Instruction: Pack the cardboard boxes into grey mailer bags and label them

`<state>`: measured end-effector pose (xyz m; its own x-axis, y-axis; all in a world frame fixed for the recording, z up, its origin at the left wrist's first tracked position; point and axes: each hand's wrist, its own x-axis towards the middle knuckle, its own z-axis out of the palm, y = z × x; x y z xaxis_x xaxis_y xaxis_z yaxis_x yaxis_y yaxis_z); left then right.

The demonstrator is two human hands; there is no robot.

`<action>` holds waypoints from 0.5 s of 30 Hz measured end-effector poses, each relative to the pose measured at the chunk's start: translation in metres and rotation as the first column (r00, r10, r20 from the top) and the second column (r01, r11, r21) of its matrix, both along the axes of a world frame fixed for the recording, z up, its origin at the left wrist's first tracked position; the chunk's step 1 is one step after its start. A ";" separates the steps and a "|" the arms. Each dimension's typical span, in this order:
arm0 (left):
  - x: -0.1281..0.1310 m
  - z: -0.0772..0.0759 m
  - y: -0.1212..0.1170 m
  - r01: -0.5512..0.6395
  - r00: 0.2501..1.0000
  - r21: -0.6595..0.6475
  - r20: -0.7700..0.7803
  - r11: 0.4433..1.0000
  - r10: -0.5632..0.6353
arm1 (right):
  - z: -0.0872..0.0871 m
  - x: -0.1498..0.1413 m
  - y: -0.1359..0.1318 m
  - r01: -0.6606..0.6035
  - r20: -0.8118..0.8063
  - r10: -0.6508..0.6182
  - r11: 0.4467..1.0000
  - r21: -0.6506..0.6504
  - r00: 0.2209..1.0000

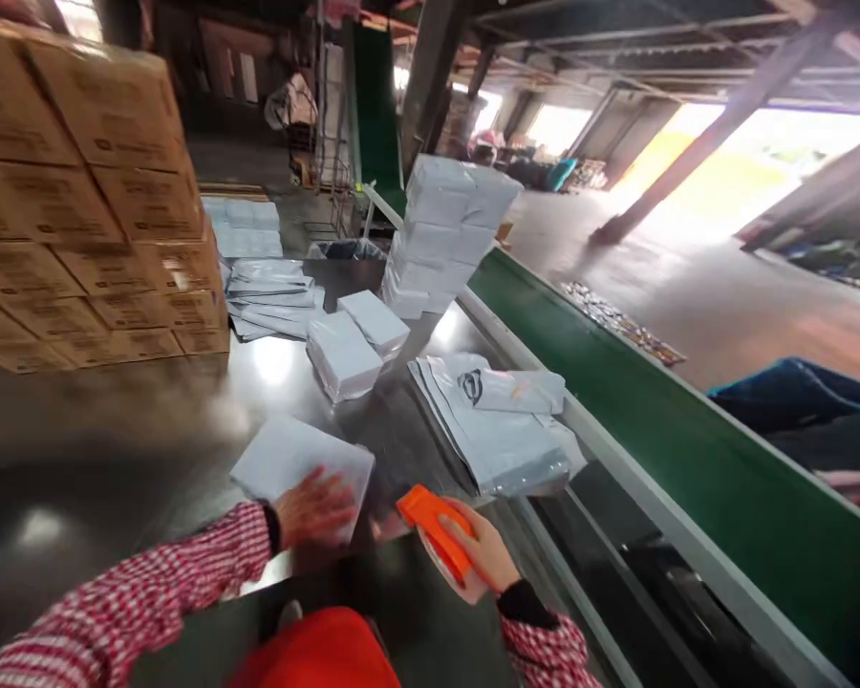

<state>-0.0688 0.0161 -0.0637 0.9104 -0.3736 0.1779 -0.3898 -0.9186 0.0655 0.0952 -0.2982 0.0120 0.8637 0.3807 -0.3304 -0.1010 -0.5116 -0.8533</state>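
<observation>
Along the left of the steel packing table (115, 430), brown cardboard cartons (86, 201) stand stacked in printed tiers, their near corner overhanging the view. Just right of them lies a low pile of flat, pale grey mailers (268, 296), with a block of similar white packets (242, 227) farther off beyond it. Near the table's edge, the left hand (315, 506), in a red-and-white checked sleeve (136, 602) with a black cuff, lies open with its fingers spread on a flat white parcel (293, 473), which sits on the steel close to the person's body. Beyond that hand, two wrapped white parcels (344, 355) sit side by side, touching or nearly so, and a tall stack of white parcels (444, 229) rises behind them at the far end. The right hand (473, 549) is well apart from the left, its fingers curled around an orange tape dispenser (430, 526), held tilted just above the table. Right of it lies a heap of printed grey poly mailers (487, 420), against the grey rail (545, 382) of a green conveyor belt (688, 459) running from near to far. Past the belt, on the concrete floor below, sits a dark blue bag (788, 392)
</observation>
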 end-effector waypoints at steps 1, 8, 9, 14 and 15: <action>-0.022 0.002 0.020 0.056 0.998 -0.016 0.021 0.998 -0.056 | 0.007 0.002 0.003 -0.002 0.025 0.001 1.000 0.021 1.000; -0.121 0.054 0.075 -0.707 0.610 -0.606 -0.263 0.364 0.747 | 0.044 0.001 0.055 -0.368 0.132 0.358 0.928 0.065 0.925; -0.115 0.063 0.057 -0.698 0.552 -0.705 -0.420 0.124 0.720 | 0.045 -0.002 0.065 -0.449 0.151 0.435 0.891 0.074 0.888; -0.049 0.100 -0.042 -0.404 0.771 -0.593 -0.631 -0.696 0.090 | 0.035 -0.015 0.084 -0.683 0.291 0.643 0.728 0.054 0.708; -0.039 0.105 -0.053 -0.363 0.800 -0.536 -0.599 -0.762 0.041 | 0.031 -0.013 0.084 -0.694 0.310 0.650 0.719 0.045 0.694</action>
<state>-0.1074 -0.0369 0.0409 0.7785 0.4368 -0.4508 -0.0094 0.7263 0.6874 0.0820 -0.2145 0.0429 0.3992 0.9164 -0.0292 0.4501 -0.2237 -0.8645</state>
